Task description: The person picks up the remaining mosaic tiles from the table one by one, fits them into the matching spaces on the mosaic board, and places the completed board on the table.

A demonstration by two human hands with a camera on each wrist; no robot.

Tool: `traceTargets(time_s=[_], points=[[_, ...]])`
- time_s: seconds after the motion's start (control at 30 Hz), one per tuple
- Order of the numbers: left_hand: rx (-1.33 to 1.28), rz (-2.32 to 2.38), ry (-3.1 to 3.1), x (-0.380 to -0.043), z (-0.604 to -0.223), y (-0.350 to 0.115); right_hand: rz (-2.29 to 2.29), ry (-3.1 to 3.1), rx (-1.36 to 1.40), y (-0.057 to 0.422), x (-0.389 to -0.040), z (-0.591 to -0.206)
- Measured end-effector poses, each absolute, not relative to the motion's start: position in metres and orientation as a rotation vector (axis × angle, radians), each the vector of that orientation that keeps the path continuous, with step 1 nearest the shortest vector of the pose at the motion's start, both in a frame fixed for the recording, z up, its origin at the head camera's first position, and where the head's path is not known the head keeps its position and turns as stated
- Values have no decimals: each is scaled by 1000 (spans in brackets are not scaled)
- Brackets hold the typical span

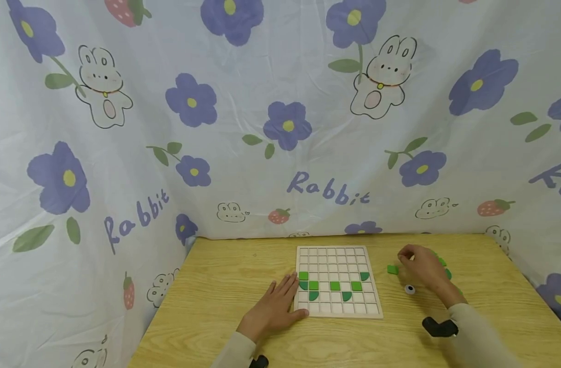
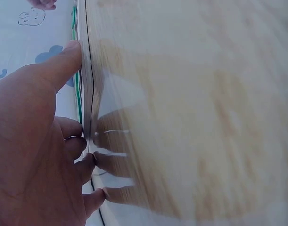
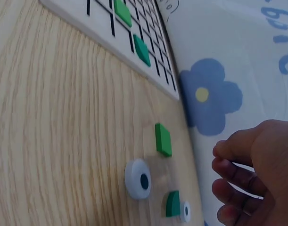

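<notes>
A white grid board (image 1: 337,253) lies on the table, with several light green squares (image 1: 335,285) and dark green quarter-round pieces (image 1: 347,296) in its cells. My left hand (image 1: 276,306) rests along the board's left side, fingers extended, the thumb at the near corner. In the left wrist view, its fingertips touch the board's edge (image 2: 87,94). Over the loose pieces right of the board hovers my right hand (image 1: 423,268). Its fingers curl and the thumb meets the index fingertip; no piece shows between them. A loose green square (image 3: 163,140) lies closest to it.
On the wooden table (image 1: 234,271), a white disc with a black dot (image 1: 410,290) lies near the right hand. Beyond it are a dark green piece (image 3: 172,204) and a second eye-like disc (image 3: 185,212). More green pieces are partly hidden by the hand. A patterned curtain (image 1: 243,168) hangs behind.
</notes>
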State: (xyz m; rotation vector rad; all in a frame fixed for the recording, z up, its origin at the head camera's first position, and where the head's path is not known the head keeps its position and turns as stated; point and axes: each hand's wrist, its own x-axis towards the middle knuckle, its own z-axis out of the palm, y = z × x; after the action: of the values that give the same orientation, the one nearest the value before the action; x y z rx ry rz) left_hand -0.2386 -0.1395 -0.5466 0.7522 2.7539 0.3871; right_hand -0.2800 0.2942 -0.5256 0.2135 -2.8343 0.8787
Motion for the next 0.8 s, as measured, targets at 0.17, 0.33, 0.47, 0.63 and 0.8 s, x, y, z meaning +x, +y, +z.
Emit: traceTargets(time_s=[0.17,0.33,0.47,0.63,0.8], points=[[750,402,2754,-241,-550,-141,857,-2862,220,303,-279,-527],[749,396,2747,-242,-550,-141,907,-2891,274,307,-282,-531],[773,396,2739,-243,-551,-142,945,-2910,313,308,-285,-540],[778,408,2731,-242,-549,-141,908,-2928,333,306,-283,-547],[774,398,2739,-241,-548,-141,867,-2898,400,305,-281,-551]])
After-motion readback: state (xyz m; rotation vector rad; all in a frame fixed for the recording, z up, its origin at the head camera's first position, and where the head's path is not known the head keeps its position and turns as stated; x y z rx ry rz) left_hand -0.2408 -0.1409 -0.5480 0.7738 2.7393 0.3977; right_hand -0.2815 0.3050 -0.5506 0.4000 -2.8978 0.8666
